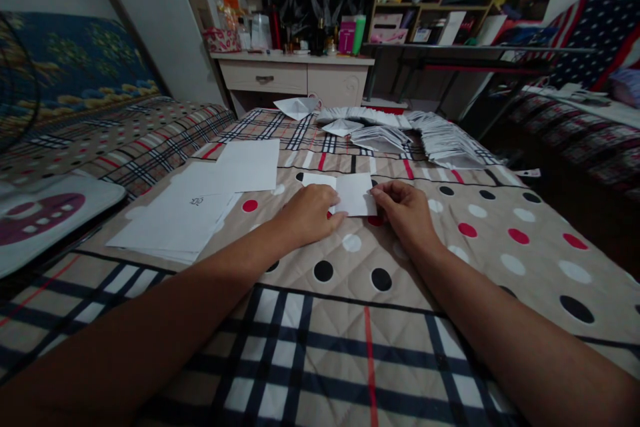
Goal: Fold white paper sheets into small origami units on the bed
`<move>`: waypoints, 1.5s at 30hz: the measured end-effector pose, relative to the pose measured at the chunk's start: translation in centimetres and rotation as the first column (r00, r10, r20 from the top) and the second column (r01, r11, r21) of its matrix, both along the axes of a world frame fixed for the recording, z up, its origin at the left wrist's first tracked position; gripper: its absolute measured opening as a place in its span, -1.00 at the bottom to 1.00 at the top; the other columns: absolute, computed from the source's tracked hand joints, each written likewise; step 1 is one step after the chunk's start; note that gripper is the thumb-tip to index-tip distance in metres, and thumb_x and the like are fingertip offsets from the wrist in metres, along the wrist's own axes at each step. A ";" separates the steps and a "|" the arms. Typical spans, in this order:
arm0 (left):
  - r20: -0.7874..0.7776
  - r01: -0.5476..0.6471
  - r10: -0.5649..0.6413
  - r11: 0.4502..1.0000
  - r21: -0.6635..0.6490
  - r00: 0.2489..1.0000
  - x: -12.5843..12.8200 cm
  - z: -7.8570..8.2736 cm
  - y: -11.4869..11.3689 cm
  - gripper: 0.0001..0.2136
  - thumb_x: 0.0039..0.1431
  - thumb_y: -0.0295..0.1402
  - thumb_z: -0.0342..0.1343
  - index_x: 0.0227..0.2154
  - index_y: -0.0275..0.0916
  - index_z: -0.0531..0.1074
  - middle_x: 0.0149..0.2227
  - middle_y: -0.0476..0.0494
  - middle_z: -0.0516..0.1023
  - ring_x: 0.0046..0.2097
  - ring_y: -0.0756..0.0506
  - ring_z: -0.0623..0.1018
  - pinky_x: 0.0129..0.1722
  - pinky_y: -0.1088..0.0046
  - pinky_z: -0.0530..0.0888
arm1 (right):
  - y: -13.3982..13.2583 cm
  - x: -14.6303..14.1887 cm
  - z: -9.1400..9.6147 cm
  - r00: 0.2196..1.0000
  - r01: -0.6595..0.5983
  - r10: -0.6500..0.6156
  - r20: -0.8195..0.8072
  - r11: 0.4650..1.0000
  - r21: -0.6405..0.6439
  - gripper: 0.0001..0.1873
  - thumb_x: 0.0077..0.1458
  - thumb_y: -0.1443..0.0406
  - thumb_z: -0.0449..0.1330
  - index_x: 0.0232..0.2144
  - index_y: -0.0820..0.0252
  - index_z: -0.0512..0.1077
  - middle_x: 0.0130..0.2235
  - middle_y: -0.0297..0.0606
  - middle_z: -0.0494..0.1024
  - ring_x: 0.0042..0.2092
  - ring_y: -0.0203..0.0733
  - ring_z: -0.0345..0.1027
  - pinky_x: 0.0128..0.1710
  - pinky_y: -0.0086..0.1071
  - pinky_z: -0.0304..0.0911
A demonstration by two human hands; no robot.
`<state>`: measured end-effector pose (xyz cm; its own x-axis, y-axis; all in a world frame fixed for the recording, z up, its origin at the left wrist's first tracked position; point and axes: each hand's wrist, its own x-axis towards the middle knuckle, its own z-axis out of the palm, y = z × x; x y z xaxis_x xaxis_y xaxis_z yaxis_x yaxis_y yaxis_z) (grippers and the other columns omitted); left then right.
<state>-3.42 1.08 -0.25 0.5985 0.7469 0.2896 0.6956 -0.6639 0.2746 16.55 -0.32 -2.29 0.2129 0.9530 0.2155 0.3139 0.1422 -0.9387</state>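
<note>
The creased paper (356, 195) is lying between the hands, right hand (404, 210) pinching its right edge, left hand (315, 212) covering its near left part, grip unclear; uneven pulling could be skewing it on the soft bedspread (345, 360).

The person's left hand (311, 213) is resting on the left part of a creased white paper (356, 193), while the fingers of the right hand (405, 210) are pinching its right edge. Loose white sheets (170, 213) are lying to the left of the left fingers on a spotted bedspread (350, 260). Beyond both hands' fingers, folded papers (447, 140) are resting in a row, with a dresser (265, 77) standing farther off.
</note>
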 end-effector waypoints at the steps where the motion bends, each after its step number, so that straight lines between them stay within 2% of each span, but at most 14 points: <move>1: 0.032 0.012 -0.012 1.000 0.004 0.999 0.1 -0.1 -0.1 -0.86 0.13 -0.31 0.22 -0.33 -0.27 0.60 -0.22 -0.24 0.63 -0.10 -0.19 0.58 0.00 0.26 0.48 | 0.0 0.0 0.0 1.000 -0.001 0.001 -0.004 1.000 0.004 -0.74 -0.04 0.12 0.24 -0.43 0.23 0.47 -0.56 -0.35 0.42 -0.56 -0.32 0.18 -0.60 -0.45 0.08; 5: 0.122 0.000 0.000 1.000 0.001 0.993 0.4 -0.3 0.0 -0.79 0.05 -0.27 0.33 -0.29 -0.29 0.60 -0.20 -0.24 0.64 -0.12 -0.18 0.59 -0.04 0.27 0.49 | -0.2 -0.1 0.3 1.000 -0.001 0.001 -0.028 1.000 -0.008 -0.73 -0.04 0.11 0.25 -0.44 0.22 0.46 -0.58 -0.38 0.40 -0.57 -0.33 0.17 -0.61 -0.45 0.08; 9: 0.172 -0.021 0.023 1.000 -0.013 0.985 0.2 -0.5 0.2 -0.77 0.03 -0.28 0.35 -0.27 -0.30 0.60 -0.21 -0.22 0.64 -0.18 -0.15 0.59 -0.11 0.31 0.49 | -0.3 -0.3 0.6 0.999 0.011 -0.011 -0.048 1.000 0.001 -0.74 -0.05 0.12 0.25 -0.45 0.22 0.46 -0.60 -0.39 0.38 -0.60 -0.34 0.14 -0.62 -0.45 0.06; 19: 0.168 -0.017 0.017 1.000 0.001 0.986 0.2 -0.5 0.1 -0.82 0.12 -0.30 0.27 -0.27 -0.28 0.61 -0.21 -0.21 0.65 -0.17 -0.15 0.60 -0.09 0.32 0.48 | -0.4 -0.4 0.8 0.994 0.027 -0.026 -0.111 1.000 0.006 -0.76 -0.06 0.14 0.26 -0.46 0.23 0.45 -0.62 -0.40 0.38 -0.62 -0.37 0.13 -0.64 -0.47 0.05; 23: 0.172 0.004 -0.010 0.999 0.032 0.985 0.3 -0.3 -0.2 -0.83 0.17 -0.35 0.16 -0.29 -0.31 0.62 -0.22 -0.23 0.65 -0.18 -0.15 0.60 -0.09 0.32 0.48 | -0.3 -0.3 0.6 0.995 0.027 -0.027 -0.098 1.000 0.000 -0.74 -0.06 0.13 0.26 -0.45 0.23 0.46 -0.56 -0.34 0.44 -0.61 -0.36 0.17 -0.65 -0.47 0.06; 29: 0.225 -0.008 0.009 1.000 -0.007 0.974 0.2 -0.1 -0.1 -0.78 0.18 -0.45 0.05 -0.36 -0.27 0.63 -0.29 -0.17 0.66 -0.25 -0.10 0.59 -0.18 0.39 0.47 | -0.5 -0.4 0.7 0.989 -0.041 0.041 -0.143 0.999 0.003 -0.74 -0.09 0.15 0.28 -0.38 0.23 0.47 -0.51 -0.36 0.49 -0.63 -0.38 0.20 -0.65 -0.48 0.11; 34: 0.274 0.003 0.009 0.999 -0.046 0.962 0.0 -0.4 0.2 -0.79 0.13 -0.48 0.06 -0.41 -0.26 0.64 -0.35 -0.13 0.66 -0.32 -0.07 0.57 -0.28 0.44 0.45 | -0.7 -0.6 0.7 0.977 -0.104 0.107 -0.187 0.994 0.027 -0.75 -0.06 0.18 0.27 -0.34 0.22 0.50 -0.59 -0.44 0.42 -0.65 -0.38 0.21 -0.64 -0.49 0.10; 38: 0.301 -0.007 0.019 0.999 -0.039 0.954 0.0 -0.6 0.1 -0.80 0.11 -0.47 0.09 -0.35 -0.27 0.65 -0.31 -0.15 0.67 -0.29 -0.08 0.58 -0.25 0.42 0.47 | -0.9 -0.7 0.7 0.968 -0.123 0.125 -0.219 0.992 0.024 -0.73 -0.04 0.16 0.29 -0.31 0.21 0.51 -0.63 -0.45 0.39 -0.63 -0.35 0.25 -0.64 -0.50 0.10; 41: 0.307 -0.005 0.014 1.000 -0.030 0.952 0.0 -0.6 0.0 -0.81 0.10 -0.46 0.12 -0.31 -0.26 0.65 -0.27 -0.16 0.67 -0.26 -0.08 0.59 -0.20 0.41 0.48 | -1.0 -0.8 0.9 0.967 -0.116 0.122 -0.224 0.992 0.043 -0.69 -0.06 0.10 0.33 -0.33 0.21 0.53 -0.59 -0.44 0.40 -0.61 -0.39 0.20 -0.62 -0.49 0.17; 45: 0.288 0.001 0.009 0.999 -0.033 0.958 0.0 -0.5 0.0 -0.80 0.14 -0.47 0.08 -0.35 -0.26 0.64 -0.32 -0.15 0.66 -0.29 -0.06 0.58 -0.24 0.43 0.46 | -1.0 -0.8 0.9 0.963 -0.159 0.158 -0.219 0.987 0.010 -0.64 -0.08 0.06 0.36 -0.31 0.19 0.54 -0.56 -0.41 0.42 -0.59 -0.38 0.19 -0.61 -0.47 0.19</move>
<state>-3.46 1.08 -0.73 0.4904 0.7610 0.4248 0.5864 -0.6487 0.4851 15.71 -1.33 -1.39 0.1000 0.9797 0.1737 0.0756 0.1666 -0.9831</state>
